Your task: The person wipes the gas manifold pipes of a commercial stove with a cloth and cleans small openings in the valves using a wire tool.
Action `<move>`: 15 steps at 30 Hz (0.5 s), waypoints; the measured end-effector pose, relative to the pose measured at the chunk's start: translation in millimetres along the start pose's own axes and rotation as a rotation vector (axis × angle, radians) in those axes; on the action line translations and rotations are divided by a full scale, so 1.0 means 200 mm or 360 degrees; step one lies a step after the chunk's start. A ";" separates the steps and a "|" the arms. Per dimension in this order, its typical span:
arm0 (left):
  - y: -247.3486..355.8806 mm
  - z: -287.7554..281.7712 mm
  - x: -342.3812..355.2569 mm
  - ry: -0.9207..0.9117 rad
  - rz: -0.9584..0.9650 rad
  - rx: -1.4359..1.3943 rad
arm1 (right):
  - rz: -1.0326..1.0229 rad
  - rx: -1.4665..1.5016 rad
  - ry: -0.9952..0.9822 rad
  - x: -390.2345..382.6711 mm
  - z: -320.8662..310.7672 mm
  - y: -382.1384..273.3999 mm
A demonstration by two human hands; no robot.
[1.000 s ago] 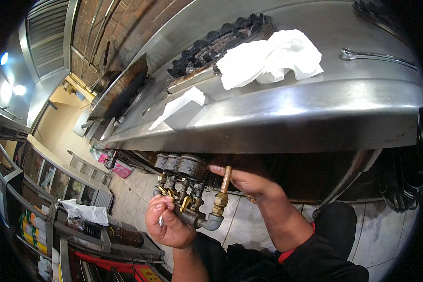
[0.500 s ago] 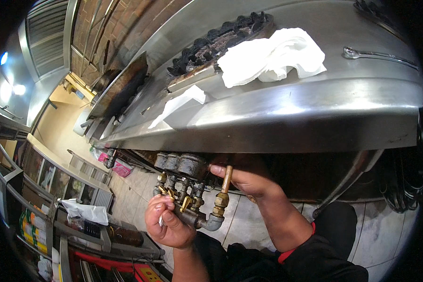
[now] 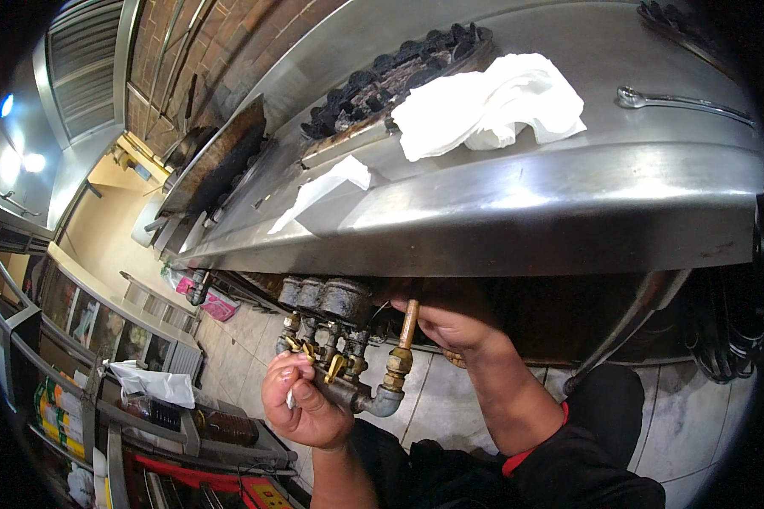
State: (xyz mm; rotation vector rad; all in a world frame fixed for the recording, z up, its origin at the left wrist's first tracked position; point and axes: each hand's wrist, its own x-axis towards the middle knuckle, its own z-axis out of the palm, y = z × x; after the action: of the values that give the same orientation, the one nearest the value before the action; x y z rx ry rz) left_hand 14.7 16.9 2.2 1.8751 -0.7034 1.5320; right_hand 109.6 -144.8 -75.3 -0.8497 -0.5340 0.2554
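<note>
A gas manifold with blackened round burner parts (image 3: 345, 299), several valves and a grey pipe elbow (image 3: 384, 400) is below the counter's front edge. My left hand (image 3: 307, 405) is closed, its fingertips pinched at a brass valve handle (image 3: 300, 346); a bit of white material (image 3: 291, 398) pokes out between the fingers. Another brass valve handle (image 3: 336, 366) is just to the right. My right hand (image 3: 460, 321) reaches under the edge, behind an upright copper pipe (image 3: 410, 324) above a brass fitting (image 3: 398, 362). Its fingers are bent and partly in shadow, near a thin wire-like line (image 3: 383, 316).
On the steel counter (image 3: 552, 188) lie crumpled white paper (image 3: 488, 110), a smaller white scrap (image 3: 324, 188), a wrench (image 3: 679, 100) and a blackened burner grate (image 3: 390, 81). A shelf unit (image 3: 187, 433) stands at left. Pale tiles (image 3: 450, 407) cover the floor.
My right thumb has drawn back to the right, away from the blackened round part, and a thin line shows there. The left hand stays at the brass valve handle.
</note>
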 end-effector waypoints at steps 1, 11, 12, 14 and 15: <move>0.00 0.00 0.01 -0.0005 0.0007 0.0017 | -0.0010 -0.0091 0.0073 -0.01 -0.01 -0.02; -0.17 -0.12 -0.17 0.0574 -0.0702 -0.0314 | -0.0444 -0.0498 0.0616 0.11 -0.12 0.00; -0.19 -0.11 -0.23 0.0659 -0.0916 -0.0309 | -0.0359 -0.0811 0.0661 0.11 -0.09 0.05; -0.29 -0.14 -0.32 0.0474 -0.1332 -0.0763 | -0.0354 -0.0792 0.0465 0.10 -0.03 0.15; -0.32 -0.16 -0.37 0.0460 -0.1614 -0.1135 | -0.0378 -0.0709 0.0329 0.09 0.02 0.21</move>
State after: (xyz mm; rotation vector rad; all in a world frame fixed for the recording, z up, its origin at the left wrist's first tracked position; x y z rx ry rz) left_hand 27.1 84.9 -74.5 1.1098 -0.0640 0.7055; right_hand 123.1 -107.9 -99.0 -1.2168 -0.4991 -0.1762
